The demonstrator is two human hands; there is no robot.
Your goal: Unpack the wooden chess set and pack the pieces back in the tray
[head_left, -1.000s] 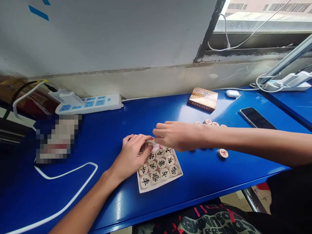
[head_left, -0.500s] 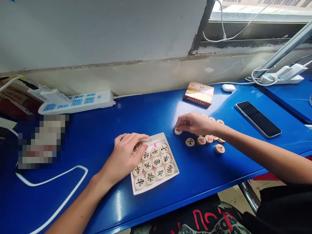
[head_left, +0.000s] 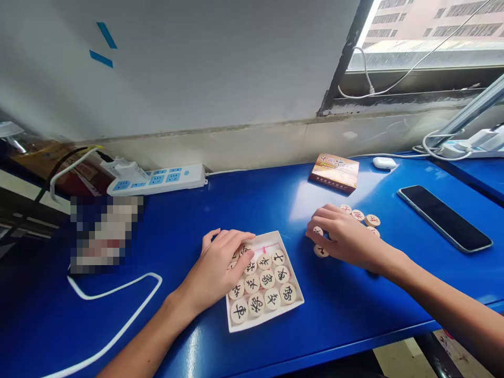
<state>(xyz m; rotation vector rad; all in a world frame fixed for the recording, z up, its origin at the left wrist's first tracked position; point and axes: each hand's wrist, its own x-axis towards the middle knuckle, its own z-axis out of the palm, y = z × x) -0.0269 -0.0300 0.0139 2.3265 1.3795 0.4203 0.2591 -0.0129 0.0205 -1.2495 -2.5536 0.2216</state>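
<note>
My left hand [head_left: 220,265] lies over the left far corner of a white open box [head_left: 266,324], fingers stretched out and thumb across the pieces. Inside are rows of round wooden Chinese chess pieces [head_left: 256,304] with black characters; my hand hides some of them. To the right, my right hand [head_left: 340,233] is bent low over the blue table, thumb and fingertips closed around a chess piece [head_left: 318,231]. Just in front of it lies another black-marked piece [head_left: 321,251], partly under the thumb. Red-marked pieces [head_left: 357,215] show behind the hand, which covers others.
A brown printed box [head_left: 334,173] sits near the wall, with a white earbud case [head_left: 384,163] beside it. A phone [head_left: 444,218] lies at the right. At the left are a power strip [head_left: 169,177], a white cable [head_left: 114,283] and a blurred-out item [head_left: 108,236].
The view has tilted up and shifted left. My right hand has drawn the piece rightward, closer to the other loose pieces. My left hand stays on the white box.
</note>
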